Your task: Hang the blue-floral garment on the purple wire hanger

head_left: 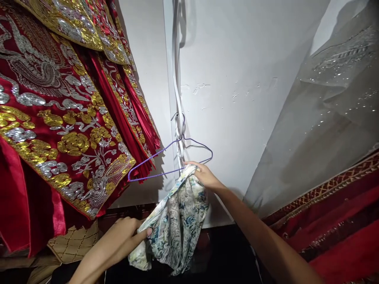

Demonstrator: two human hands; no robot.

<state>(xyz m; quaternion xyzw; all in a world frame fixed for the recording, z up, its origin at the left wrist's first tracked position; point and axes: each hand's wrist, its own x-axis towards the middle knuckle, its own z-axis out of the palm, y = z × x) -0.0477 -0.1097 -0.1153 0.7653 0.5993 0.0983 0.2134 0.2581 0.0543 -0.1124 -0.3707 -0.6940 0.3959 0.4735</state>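
Observation:
A light garment with a blue and green floral print [180, 221] hangs gathered between my two hands. My left hand [127, 232] is closed on its lower left edge, thumb on top of the cloth. Up at its top end, my right hand [204, 175] grips the fabric just under a purple wire hanger [154, 173]. The hanger hangs by its hook from a white cord or strap [179, 94] against the wall. Its bottom bar passes right behind my right fingers; whether the cloth touches the bar I cannot tell.
Red garments with gold and silver sequin embroidery [74, 142] hang close on the left. A sheer white sparkling fabric [334, 102] hangs on the right, above red cloth with a patterned border [334, 185]. A tan quilted item [74, 242] lies at lower left. The white wall [231, 79] stands behind.

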